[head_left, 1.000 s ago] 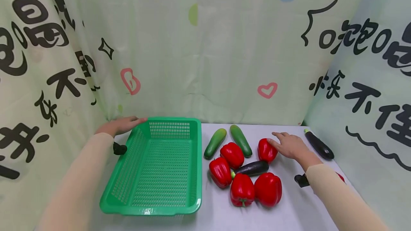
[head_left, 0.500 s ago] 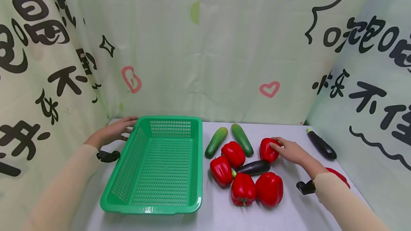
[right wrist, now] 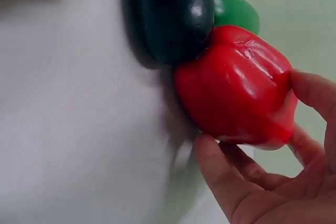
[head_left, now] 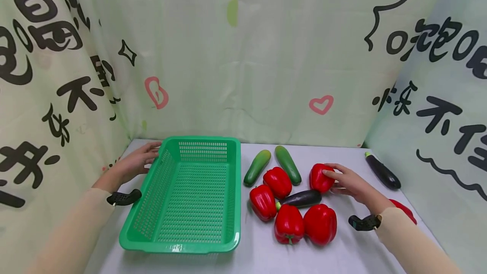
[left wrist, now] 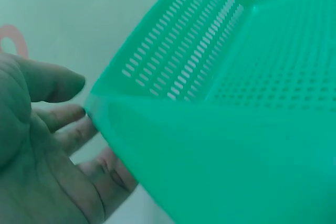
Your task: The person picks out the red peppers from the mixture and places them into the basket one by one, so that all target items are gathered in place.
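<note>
My left hand (head_left: pixel 133 165) touches the far left corner of the green plastic basket (head_left: pixel 236 189). In the left wrist view its fingers (left wrist: pixel 68 132) are loosely extended along the outside of that corner, thumb apart from them. To the right, my right hand (head_left: pixel 354 185) grips a red bell pepper (head_left: pixel 318 177) standing on the table. The right wrist view has the thumb on one side of this pepper (right wrist: pixel 239 90) and fingers curled at its other side, some partly hidden. A dark eggplant (right wrist: pixel 170 19) lies against the pepper.
Several more red bell peppers (head_left: pixel 289 224) cluster around an eggplant (head_left: pixel 302 198) right of the basket. Two green cucumbers (head_left: pixel 257 167) lie behind them. Another eggplant (head_left: pixel 382 171) lies at the far right; a red item (head_left: pixel 404 210) is partly hidden by the right sleeve. Printed curtains (head_left: pixel 243 62) enclose the table.
My right hand has lowered from above the pepper and closed its fingers round it. My left hand has slid outward from the basket's rim to the outside of its corner.
</note>
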Demonstrator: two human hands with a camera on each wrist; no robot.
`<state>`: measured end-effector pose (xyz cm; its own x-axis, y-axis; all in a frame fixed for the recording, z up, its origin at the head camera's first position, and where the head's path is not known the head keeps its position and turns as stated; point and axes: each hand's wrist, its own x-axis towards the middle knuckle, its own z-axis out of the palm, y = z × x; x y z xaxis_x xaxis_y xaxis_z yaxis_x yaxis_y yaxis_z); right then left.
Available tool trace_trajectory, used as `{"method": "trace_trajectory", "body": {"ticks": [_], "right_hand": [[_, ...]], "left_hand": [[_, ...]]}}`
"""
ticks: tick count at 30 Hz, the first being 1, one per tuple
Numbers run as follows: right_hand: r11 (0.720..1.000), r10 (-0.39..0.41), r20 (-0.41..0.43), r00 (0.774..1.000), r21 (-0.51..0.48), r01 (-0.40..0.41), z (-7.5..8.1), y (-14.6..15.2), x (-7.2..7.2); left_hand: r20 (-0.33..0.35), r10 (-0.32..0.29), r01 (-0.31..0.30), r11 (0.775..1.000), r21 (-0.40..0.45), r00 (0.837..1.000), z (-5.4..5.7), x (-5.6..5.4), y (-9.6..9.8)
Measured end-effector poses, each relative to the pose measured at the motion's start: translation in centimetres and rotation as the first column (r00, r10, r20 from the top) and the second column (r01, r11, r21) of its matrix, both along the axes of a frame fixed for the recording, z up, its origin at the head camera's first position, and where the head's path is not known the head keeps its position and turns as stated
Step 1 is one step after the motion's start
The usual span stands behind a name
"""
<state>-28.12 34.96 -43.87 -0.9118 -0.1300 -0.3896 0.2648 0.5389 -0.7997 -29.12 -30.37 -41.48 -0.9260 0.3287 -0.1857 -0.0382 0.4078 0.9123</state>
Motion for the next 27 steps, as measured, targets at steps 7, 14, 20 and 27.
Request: {"method": "trace_trajectory", "body": {"ticks": [7,14,20,27], "right_hand": [[0.965,-0.107,0.096,0.990,-0.229,0.126,-0.4,0.2,0.6],[0.928,-0.164,0.143,0.976,-0.314,0.202,-0.7,0.6,0.8],[0.914,-0.181,0.156,0.971,-0.339,0.225,-0.8,0.6,0.8],[0.909,-0.175,0.148,0.973,-0.355,0.218,-0.6,0.5,0.9]], "left_hand": [[0.039,0.001,-0.002,0.999,0.033,0.999,-0.4,0.8,-0.6],[0.066,0.006,-0.011,0.997,0.078,0.998,-0.8,0.9,-1.1],[0.082,0.008,-0.013,0.998,0.056,0.997,-0.7,0.8,-1.0],[0.052,-0.003,0.004,1.000,-0.022,0.999,0.0,0.9,-0.6]]}}
